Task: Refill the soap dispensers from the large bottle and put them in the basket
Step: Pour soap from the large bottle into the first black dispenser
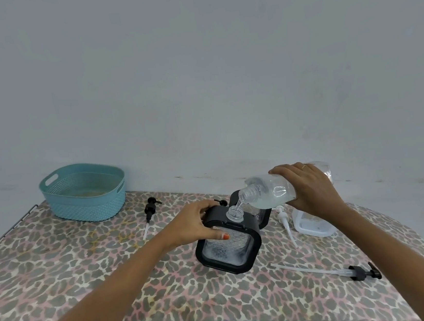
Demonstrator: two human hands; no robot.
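Currently, in the head view, the left hand (200,222) grips the upper frame of the black-framed dispenser (228,249), with the fingers curled over the far edge and the thumb pressed against the near glass face. This dispenser stands on the leopard-print tablecloth (85,271) near the middle of the table, its neck open. The right hand (309,188) wraps round the body of the large bottle (271,191). The bottle is tilted, mouth just above the dispenser neck, and a clear stream runs from mouth to neck. Pale liquid lies along the bottle's lower side. A second black dispenser (263,217) stands directly behind the first, partly hidden. A white dispenser (312,224) sits below the right hand, with a white pump (284,219) lying just beside it. The far black pump (149,211) lies near the teal basket (88,209), which occupies the far left corner. The near black pump (360,272) lies at the near right.
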